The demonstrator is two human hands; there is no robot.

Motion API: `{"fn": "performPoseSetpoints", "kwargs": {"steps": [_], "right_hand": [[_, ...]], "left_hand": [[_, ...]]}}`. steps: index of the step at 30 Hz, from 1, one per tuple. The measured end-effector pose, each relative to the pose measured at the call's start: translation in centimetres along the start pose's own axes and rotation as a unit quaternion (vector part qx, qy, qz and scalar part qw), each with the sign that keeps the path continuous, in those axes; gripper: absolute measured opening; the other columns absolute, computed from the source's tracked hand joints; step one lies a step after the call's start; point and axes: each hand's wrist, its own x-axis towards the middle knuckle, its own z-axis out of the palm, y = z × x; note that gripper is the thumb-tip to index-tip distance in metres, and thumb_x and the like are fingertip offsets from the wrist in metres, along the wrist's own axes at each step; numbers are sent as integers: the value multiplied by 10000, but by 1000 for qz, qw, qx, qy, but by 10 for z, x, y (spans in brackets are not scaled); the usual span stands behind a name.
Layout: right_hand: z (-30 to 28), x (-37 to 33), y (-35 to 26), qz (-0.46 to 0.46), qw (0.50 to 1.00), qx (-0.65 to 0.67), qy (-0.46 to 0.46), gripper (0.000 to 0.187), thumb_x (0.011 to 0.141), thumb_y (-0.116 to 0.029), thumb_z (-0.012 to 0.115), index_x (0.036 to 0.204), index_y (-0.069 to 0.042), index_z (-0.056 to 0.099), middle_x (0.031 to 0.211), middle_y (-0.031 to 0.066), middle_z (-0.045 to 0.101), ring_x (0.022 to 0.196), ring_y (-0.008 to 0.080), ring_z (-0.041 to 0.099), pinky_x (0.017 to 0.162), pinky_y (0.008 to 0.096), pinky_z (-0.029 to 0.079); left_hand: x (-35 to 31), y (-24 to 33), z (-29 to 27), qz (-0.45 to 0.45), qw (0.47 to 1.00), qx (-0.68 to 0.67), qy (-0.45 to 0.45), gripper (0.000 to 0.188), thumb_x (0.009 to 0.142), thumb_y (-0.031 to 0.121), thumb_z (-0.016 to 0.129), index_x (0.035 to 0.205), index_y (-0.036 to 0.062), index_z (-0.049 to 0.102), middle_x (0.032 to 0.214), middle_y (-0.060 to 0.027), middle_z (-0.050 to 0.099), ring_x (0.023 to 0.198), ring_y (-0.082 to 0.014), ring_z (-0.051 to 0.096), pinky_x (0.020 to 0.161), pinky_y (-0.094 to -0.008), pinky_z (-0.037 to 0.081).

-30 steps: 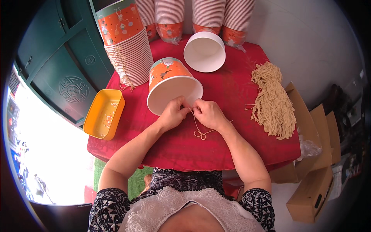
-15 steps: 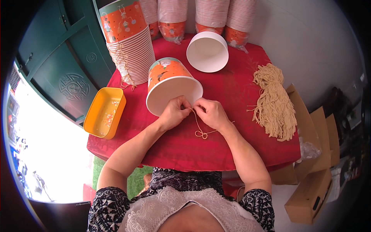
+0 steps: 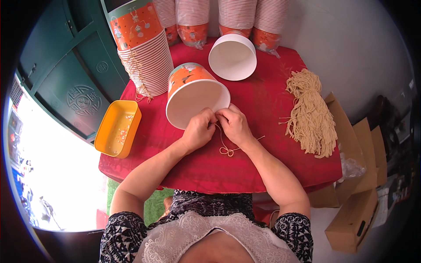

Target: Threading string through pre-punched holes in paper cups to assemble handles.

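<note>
An orange patterned paper bucket (image 3: 193,94) lies on its side, its white mouth tilted toward me. At the near right part of its rim my left hand (image 3: 200,128) and my right hand (image 3: 234,124) meet, both with fingers pinched together. A thin tan cord (image 3: 222,139) hangs from between the fingertips and ends in a small loop on the cloth; another bit of it shows beside my right wrist. The fingers hide where the cord meets the bucket. Behind it, a second white-lined paper bucket (image 3: 232,59) lies with its mouth facing me.
A tall stack of nested buckets (image 3: 149,70) with cords hanging on it stands at left, near a yellow tray (image 3: 100,131) of small bits. Bagged stacks (image 3: 193,22) line the back. A bundle of tan cords (image 3: 310,116) lies right on the red cloth (image 3: 188,173), near cardboard boxes (image 3: 353,221).
My fingers have drawn closer together at the rim, and the left hand has rolled over more. The bucket's mouth has tipped up slightly. The view has shifted a little.
</note>
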Motion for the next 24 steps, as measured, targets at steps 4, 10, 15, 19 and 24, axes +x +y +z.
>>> {"fn": "performPoseSetpoints", "kwargs": {"steps": [4,10,15,19,24], "right_hand": [[4,0,0,11,1000,17,13,44,811,-10,650,855,-13,656,848,167,617,806,349,608,702,428,512],[4,0,-1,12,1000,18,11,53,800,1,645,848,-13,663,841,169,629,810,349,612,721,433,511],[3,0,-1,30,999,12,10,98,798,5,641,882,-14,687,860,174,646,835,350,621,747,427,518],[5,0,2,15,1000,12,5,132,802,7,635,918,-6,696,903,179,656,858,350,629,765,420,526],[4,0,6,18,1000,11,-7,152,816,21,614,942,4,698,939,189,659,892,357,641,789,420,532]], "left_hand": [[2,7,-2,28,996,82,-11,173,755,-88,608,831,28,504,837,-138,572,760,-332,599,668,-388,493],[0,5,-3,56,985,161,-27,197,780,-58,611,915,37,503,880,-147,579,778,-362,615,658,-436,513],[-3,0,2,37,972,231,-18,186,795,-35,604,956,11,522,877,-170,572,768,-371,613,664,-444,526],[-4,-6,3,32,970,240,-25,179,795,-27,607,945,8,518,878,-183,572,759,-383,609,663,-454,522],[-5,-9,4,8,976,217,-4,166,805,-1,621,918,14,500,890,-194,584,770,-389,614,659,-466,509]]}}
